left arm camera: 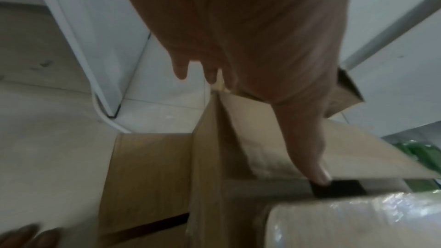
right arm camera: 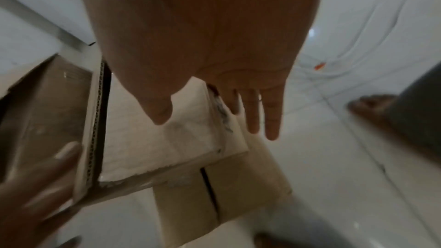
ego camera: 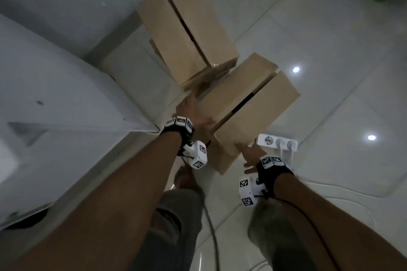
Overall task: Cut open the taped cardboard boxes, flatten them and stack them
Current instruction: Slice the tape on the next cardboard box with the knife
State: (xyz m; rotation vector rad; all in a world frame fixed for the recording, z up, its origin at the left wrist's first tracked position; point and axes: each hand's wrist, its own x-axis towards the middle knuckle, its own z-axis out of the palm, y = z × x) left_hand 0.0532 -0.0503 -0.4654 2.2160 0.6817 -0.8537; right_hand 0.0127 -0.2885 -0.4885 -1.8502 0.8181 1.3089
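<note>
You are steadying the near box [ego camera: 253,114] between both palms: left hand [ego camera: 193,112] flat on its left side, right hand [ego camera: 253,156] flat at its near corner, fingers straight, gripping nothing. Keep pressing evenly. The far box [ego camera: 187,30] is touching it; the power strip [ego camera: 277,141] is crowding your right.

Both arms reach forward and down, left hand [ego camera: 193,112] and right hand [ego camera: 252,157] with fingers extended.
</note>
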